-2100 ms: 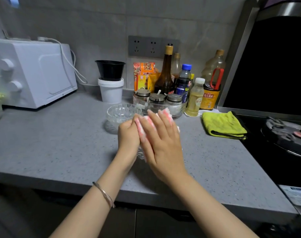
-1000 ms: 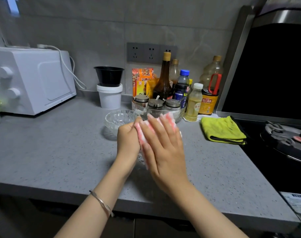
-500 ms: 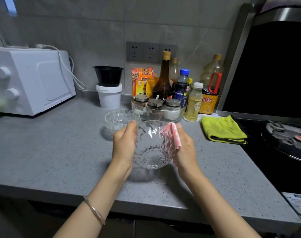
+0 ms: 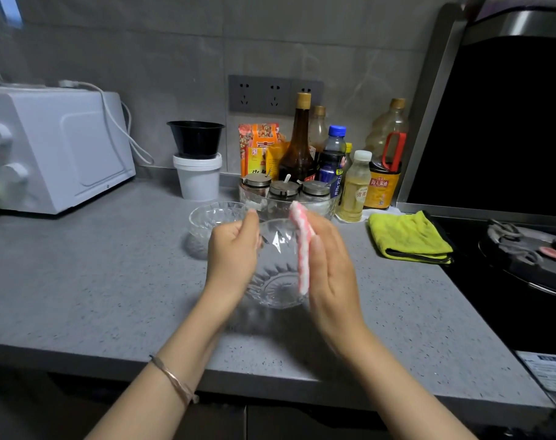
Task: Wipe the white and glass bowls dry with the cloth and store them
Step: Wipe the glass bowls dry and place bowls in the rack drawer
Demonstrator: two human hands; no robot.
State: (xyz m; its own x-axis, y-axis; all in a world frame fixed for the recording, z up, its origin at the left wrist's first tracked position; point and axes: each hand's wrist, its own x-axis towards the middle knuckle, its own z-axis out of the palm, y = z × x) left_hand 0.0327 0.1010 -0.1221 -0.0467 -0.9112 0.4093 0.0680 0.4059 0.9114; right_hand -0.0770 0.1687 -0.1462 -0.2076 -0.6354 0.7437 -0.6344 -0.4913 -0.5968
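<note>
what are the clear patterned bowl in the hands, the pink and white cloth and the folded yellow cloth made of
The clear patterned bowl looks like pressed glass, glossy: see-through, ribs catching glints. The pink and white cloth seems soft matte fabric, bending along the bowl. The folded yellow cloth is probably microfibre: fuzzy nap, dark bound edge.
</note>
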